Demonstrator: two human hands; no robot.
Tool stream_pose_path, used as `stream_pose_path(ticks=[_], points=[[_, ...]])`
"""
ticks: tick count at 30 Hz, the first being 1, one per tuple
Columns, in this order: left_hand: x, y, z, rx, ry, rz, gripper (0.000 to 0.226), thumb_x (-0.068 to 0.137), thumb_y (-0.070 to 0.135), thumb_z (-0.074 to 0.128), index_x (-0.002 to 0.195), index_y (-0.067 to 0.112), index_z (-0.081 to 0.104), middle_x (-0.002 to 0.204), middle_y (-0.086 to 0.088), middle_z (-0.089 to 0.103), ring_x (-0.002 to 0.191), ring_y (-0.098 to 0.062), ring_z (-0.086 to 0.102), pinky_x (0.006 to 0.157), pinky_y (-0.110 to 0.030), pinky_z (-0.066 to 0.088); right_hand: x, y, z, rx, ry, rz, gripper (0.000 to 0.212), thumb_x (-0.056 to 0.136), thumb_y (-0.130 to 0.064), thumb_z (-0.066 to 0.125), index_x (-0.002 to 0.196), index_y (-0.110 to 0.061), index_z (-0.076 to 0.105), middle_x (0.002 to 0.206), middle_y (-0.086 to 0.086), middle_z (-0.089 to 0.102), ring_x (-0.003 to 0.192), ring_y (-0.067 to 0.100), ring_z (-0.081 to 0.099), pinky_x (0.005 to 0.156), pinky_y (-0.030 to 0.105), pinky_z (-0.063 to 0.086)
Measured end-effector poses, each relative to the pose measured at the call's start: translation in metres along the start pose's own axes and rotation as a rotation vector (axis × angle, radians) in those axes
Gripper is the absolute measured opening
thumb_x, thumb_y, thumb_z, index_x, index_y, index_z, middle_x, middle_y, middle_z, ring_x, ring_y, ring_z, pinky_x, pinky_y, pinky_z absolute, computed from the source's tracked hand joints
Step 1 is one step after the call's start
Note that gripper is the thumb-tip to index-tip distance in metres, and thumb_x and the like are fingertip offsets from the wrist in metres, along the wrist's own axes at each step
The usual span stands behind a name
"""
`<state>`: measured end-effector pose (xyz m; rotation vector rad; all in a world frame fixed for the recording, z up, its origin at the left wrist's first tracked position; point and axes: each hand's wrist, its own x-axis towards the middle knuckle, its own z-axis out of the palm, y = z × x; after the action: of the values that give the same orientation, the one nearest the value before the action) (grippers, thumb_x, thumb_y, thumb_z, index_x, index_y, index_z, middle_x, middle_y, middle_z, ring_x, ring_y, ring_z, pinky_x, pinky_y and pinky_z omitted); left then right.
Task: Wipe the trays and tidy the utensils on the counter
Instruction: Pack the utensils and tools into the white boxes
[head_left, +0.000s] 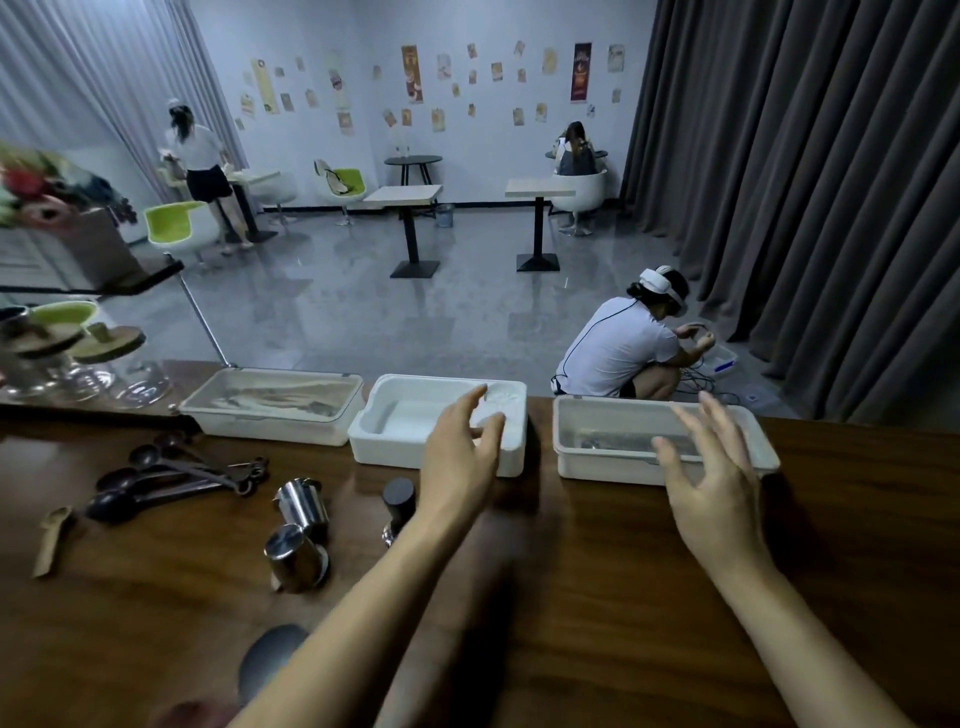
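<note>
Three white trays stand in a row along the far edge of the wooden counter (597, 597): a left tray (270, 421), a middle tray (395, 447) and a right tray (576, 457). A white cloth (501, 402) lies in the middle tray's far right corner. My left hand (460, 462) reaches over that tray's near right corner with fingers spread, holding nothing. My right hand (714, 483) hovers open over the right tray's front rim. Dark measuring spoons (171, 478), a wooden scoop (52, 540), two steel jiggers (298, 530) and a black tamper (399, 506) lie on the counter at left.
A glass display case (78, 332) with cake stands sits at the far left of the counter. A dark round object (270, 660) lies near the front edge. Beyond the counter a person crouches on the floor (623, 348), with café tables and chairs further back.
</note>
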<state>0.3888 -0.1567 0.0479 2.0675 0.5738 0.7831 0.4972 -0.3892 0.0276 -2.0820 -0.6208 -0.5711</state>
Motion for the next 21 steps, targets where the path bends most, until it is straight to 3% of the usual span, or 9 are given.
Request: stream_pose_path(ticks=[1, 3, 4, 6, 8, 10, 16, 21], points=[[0.009, -0.004, -0.019, -0.01, 0.022, 0.003, 0.045, 0.102, 0.03, 0.058, 0.146, 0.02, 0.053, 0.144, 0.003, 0.057, 0.101, 0.027, 0.05, 0.095, -0.024, 0.043, 0.001, -0.02, 0.01, 0.084, -0.032, -0.022, 0.038, 0.097, -0.022, 0.064, 0.134, -0.013, 0.062, 0.148, 0.001, 0.048, 0.129, -0.002, 0.047, 0.102, 0.021, 0.041], [0.029, -0.018, -0.054, 0.043, 0.02, -0.013, 0.049, 0.102, 0.033, 0.059, 0.148, 0.02, 0.05, 0.147, -0.001, 0.054, 0.12, 0.005, 0.055, 0.106, -0.033, 0.045, 0.003, -0.056, 0.032, 0.263, -0.111, -0.035, 0.031, 0.097, -0.016, 0.064, 0.128, -0.011, 0.066, 0.133, -0.005, 0.057, 0.109, -0.016, 0.055, 0.088, 0.006, 0.046], [0.039, -0.027, -0.068, 0.098, -0.007, -0.029, 0.054, 0.101, 0.035, 0.06, 0.151, 0.02, 0.047, 0.15, -0.004, 0.052, 0.131, -0.01, 0.053, 0.111, -0.037, 0.042, 0.004, -0.071, 0.044, 0.311, -0.15, -0.032, 0.028, 0.097, -0.014, 0.064, 0.125, -0.012, 0.067, 0.127, -0.006, 0.06, 0.105, -0.017, 0.057, 0.084, 0.005, 0.047], [0.055, -0.049, -0.09, 0.199, -0.1, -0.065, 0.062, 0.1, 0.036, 0.063, 0.154, 0.017, 0.041, 0.156, -0.006, 0.046, 0.143, -0.022, 0.044, 0.115, -0.037, 0.034, 0.006, -0.094, 0.073, 0.327, -0.25, 0.006, 0.027, 0.096, -0.016, 0.065, 0.124, -0.019, 0.067, 0.123, -0.008, 0.063, 0.108, -0.009, 0.06, 0.09, 0.013, 0.051], [0.068, -0.07, -0.101, 0.234, -0.188, -0.09, 0.068, 0.099, 0.035, 0.064, 0.157, 0.013, 0.036, 0.16, -0.007, 0.04, 0.147, -0.023, 0.037, 0.115, -0.034, 0.03, 0.01, -0.104, 0.1, 0.252, -0.406, 0.111, 0.041, 0.097, -0.031, 0.064, 0.137, -0.022, 0.059, 0.141, -0.005, 0.056, 0.126, 0.01, 0.057, 0.105, 0.03, 0.048], [0.078, -0.089, -0.106, 0.214, -0.265, -0.107, 0.073, 0.098, 0.035, 0.065, 0.159, 0.012, 0.032, 0.164, -0.008, 0.035, 0.15, -0.022, 0.033, 0.117, -0.032, 0.027, 0.015, -0.109, 0.122, 0.096, -0.515, 0.186, 0.056, 0.097, -0.044, 0.059, 0.148, -0.024, 0.047, 0.159, -0.001, 0.037, 0.142, 0.021, 0.041, 0.114, 0.039, 0.036], [0.104, -0.122, -0.104, 0.172, -0.438, -0.218, 0.086, 0.094, 0.04, 0.07, 0.162, 0.015, 0.022, 0.166, -0.014, 0.026, 0.151, -0.027, 0.03, 0.121, -0.037, 0.028, 0.015, -0.118, 0.158, -0.035, -0.587, 0.437, 0.077, 0.095, -0.053, 0.057, 0.159, -0.026, 0.024, 0.166, 0.012, 0.017, 0.151, 0.029, 0.023, 0.115, 0.04, 0.026], [0.108, -0.14, -0.1, 0.206, -0.454, -0.278, 0.078, 0.086, 0.035, 0.08, 0.147, 0.012, 0.037, 0.141, -0.013, 0.054, 0.128, -0.03, 0.053, 0.1, -0.033, 0.044, 0.004, -0.119, 0.163, 0.065, -0.544, 0.539, 0.074, 0.093, -0.035, 0.069, 0.156, -0.018, 0.033, 0.158, 0.008, 0.037, 0.143, 0.028, 0.035, 0.108, 0.032, 0.03]])
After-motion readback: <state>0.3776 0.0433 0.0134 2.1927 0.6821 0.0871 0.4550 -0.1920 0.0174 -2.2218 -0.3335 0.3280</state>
